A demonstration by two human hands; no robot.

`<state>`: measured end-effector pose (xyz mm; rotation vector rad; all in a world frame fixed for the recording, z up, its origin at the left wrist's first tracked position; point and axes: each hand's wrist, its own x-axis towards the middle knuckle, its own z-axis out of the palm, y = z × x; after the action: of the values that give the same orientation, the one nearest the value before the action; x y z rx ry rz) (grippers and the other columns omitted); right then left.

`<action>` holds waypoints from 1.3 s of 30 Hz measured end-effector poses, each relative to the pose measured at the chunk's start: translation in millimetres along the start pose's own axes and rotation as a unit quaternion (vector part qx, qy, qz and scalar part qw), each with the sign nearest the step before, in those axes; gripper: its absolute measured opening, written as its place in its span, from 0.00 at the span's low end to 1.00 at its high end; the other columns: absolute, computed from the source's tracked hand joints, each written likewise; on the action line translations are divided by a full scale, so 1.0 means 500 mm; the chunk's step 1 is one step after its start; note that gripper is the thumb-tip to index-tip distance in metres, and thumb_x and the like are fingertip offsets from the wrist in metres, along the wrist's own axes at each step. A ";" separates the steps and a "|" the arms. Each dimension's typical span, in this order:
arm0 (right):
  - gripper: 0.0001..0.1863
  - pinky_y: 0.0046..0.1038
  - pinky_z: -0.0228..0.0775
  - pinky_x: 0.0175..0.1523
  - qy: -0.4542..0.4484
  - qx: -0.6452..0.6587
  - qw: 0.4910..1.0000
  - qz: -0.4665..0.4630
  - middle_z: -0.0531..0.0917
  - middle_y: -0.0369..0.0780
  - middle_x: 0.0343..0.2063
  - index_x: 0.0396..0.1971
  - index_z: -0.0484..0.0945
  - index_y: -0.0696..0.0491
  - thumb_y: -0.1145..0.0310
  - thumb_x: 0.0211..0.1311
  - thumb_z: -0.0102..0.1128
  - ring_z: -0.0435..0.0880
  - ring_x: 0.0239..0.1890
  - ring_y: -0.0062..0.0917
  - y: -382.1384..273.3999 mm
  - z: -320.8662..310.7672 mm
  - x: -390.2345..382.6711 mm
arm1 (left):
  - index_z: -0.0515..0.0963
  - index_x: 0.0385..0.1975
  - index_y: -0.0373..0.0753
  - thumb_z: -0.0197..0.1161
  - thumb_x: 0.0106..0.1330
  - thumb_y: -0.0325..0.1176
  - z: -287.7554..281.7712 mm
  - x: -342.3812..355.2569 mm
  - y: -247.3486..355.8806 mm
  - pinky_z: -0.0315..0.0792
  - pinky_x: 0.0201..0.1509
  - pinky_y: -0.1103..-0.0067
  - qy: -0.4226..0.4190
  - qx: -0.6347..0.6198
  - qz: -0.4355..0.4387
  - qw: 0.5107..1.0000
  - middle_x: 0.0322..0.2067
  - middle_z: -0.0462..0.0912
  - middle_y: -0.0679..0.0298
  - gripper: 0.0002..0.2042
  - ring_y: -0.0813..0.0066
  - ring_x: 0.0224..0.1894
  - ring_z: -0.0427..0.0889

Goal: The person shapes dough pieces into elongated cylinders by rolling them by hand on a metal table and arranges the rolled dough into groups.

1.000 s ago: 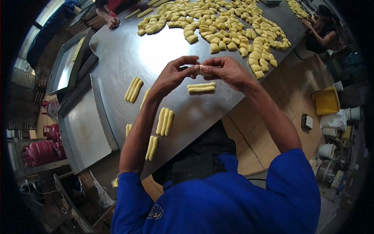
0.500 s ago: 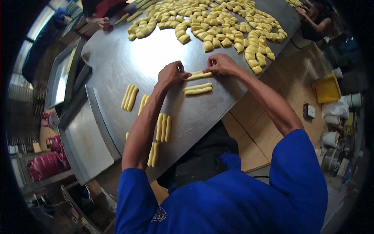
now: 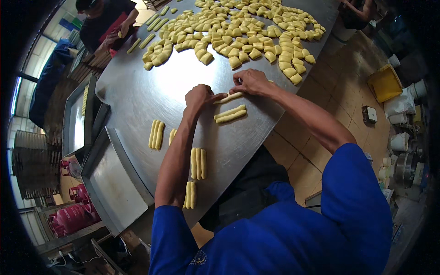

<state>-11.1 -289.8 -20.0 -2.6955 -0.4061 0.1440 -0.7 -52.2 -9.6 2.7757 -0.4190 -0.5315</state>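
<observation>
On the metal table, a narrow yellow dough stick [image 3: 230,97] lies between my hands. My left hand [image 3: 200,97] pinches its left end, thumb stretched along the dough. At the other end my right hand [image 3: 252,82] is closed, with thumb and fingertips on the dough. Just nearer to me, two finished-looking dough sticks [image 3: 230,114] lie side by side. More sticks are grouped by my left forearm: one set [image 3: 156,134] to its left, another set [image 3: 198,163] to its right, and a further set [image 3: 190,195] nearer me. My forearm partly hides one group.
Many cut dough pieces [image 3: 247,32] spread over the far part of the table [image 3: 133,87]. Metal trays [image 3: 117,183] stand along the left edge. A co-worker [image 3: 107,27] handles dough at the far left; another person [image 3: 360,13] is at the far right. A yellow crate [image 3: 385,82] sits on the floor.
The view has tilted up and shifted, bringing more of the far-left co-worker into sight. The dough between my hands looks narrower and rounder. Both hands stay at its ends.
</observation>
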 end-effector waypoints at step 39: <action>0.31 0.41 0.74 0.44 0.000 0.029 1.000 0.003 0.86 0.43 0.28 0.35 0.83 0.49 0.32 0.54 0.65 0.86 0.37 0.38 -0.005 0.006 0.006 | 0.86 0.23 0.39 0.68 0.52 0.72 0.020 -0.005 -0.032 0.76 0.33 0.68 0.128 -0.047 -0.016 0.991 0.21 0.86 0.59 0.34 0.62 0.25 0.85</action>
<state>-9.4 -285.9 -21.7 -2.6408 -0.3881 0.1557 -3.5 -39.0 -22.9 2.7152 -0.2837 -0.1920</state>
